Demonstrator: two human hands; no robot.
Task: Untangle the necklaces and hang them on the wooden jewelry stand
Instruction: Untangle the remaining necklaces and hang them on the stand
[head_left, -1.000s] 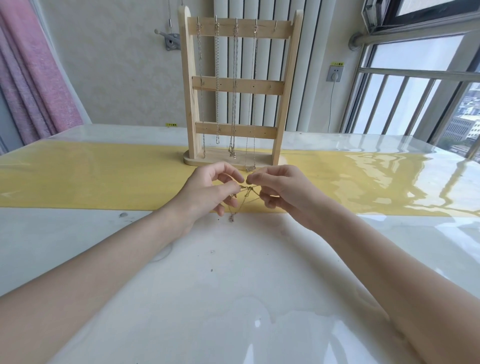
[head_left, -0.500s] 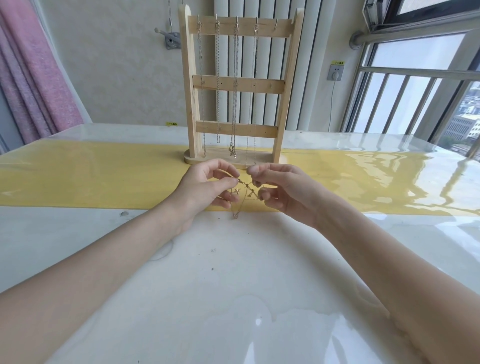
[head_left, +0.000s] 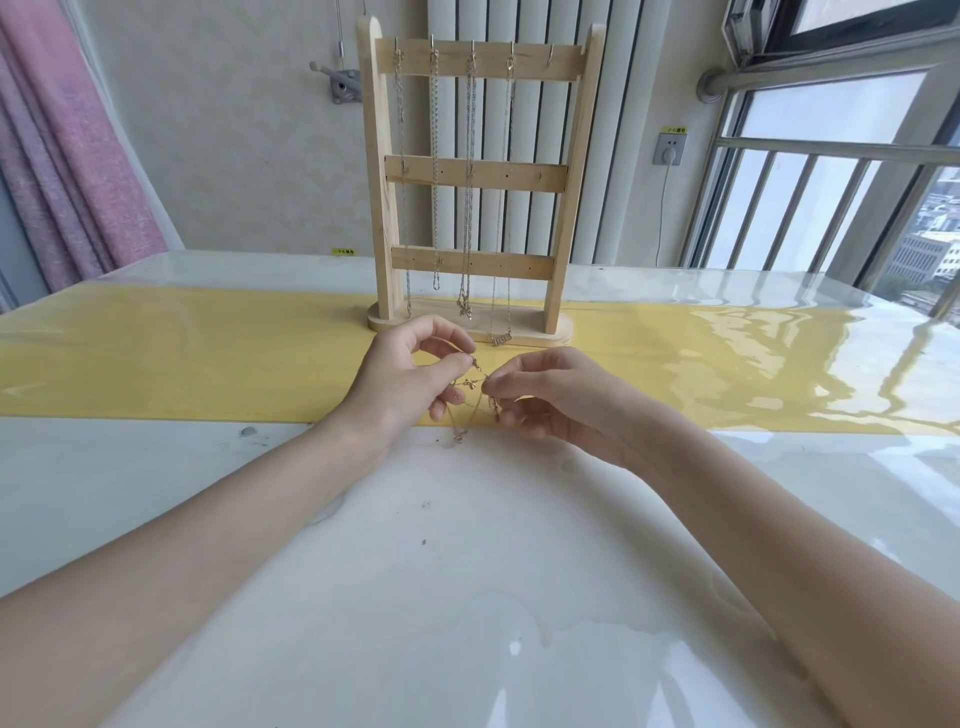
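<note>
A glossy white table (head_left: 467, 597) carries a yellow runner (head_left: 182, 353) and wooden jewelry stand (head_left: 470, 332).

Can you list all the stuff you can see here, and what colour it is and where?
wooden jewelry stand: one, pale wood, table's far middle
hanging necklaces: four, silvery, on the stand's top hooks
tangled necklace: one, gold, between both hands
table runner: one, yellow, across the table
table: one, glossy white
curtain: one, pink, far left
wall socket: one, grey, back wall
hands: left hand and right hand, both pinching the tangled necklace
</note>
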